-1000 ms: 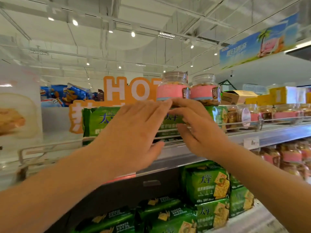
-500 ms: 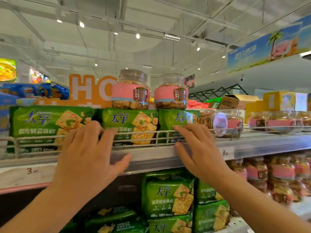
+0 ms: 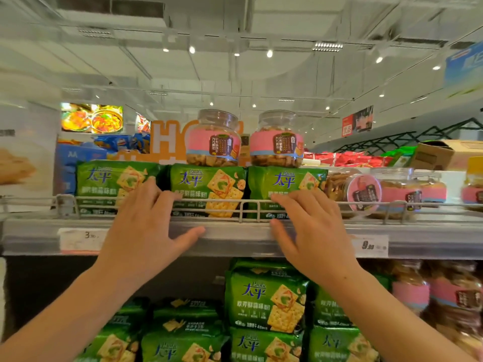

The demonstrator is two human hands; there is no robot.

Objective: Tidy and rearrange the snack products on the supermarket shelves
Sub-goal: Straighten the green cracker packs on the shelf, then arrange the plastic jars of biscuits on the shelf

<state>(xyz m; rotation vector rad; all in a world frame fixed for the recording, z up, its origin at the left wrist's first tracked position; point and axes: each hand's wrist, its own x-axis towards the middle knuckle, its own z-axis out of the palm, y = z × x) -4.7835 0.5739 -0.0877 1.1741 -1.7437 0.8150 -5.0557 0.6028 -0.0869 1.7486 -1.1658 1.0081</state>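
Observation:
Three green cracker packs stand side by side on the top shelf behind a wire rail (image 3: 243, 203): a left pack (image 3: 104, 184), a middle pack (image 3: 209, 189) and a right pack (image 3: 285, 182). Two clear biscuit jars with pink labels, one (image 3: 213, 138) and the other (image 3: 277, 138), stand on top of the packs. My left hand (image 3: 146, 231) lies with straight fingers against the rail and the left pack, thumb on the shelf edge. My right hand (image 3: 311, 231) lies flat with fingers over the rail, touching the right pack.
A pink-label jar (image 3: 358, 192) lies on its side to the right, with more jars (image 3: 428, 189) beyond. Green cracker packs (image 3: 264, 301) fill the lower shelf, jars (image 3: 410, 291) beside them. Price tags (image 3: 371, 245) sit on the shelf edge. A cardboard box (image 3: 439, 152) stands at the back right.
My hands moved apart and down from the pack tops to the rail. The view shifted so the three packs and two jars sit more centred; the packs now stand in an even row.

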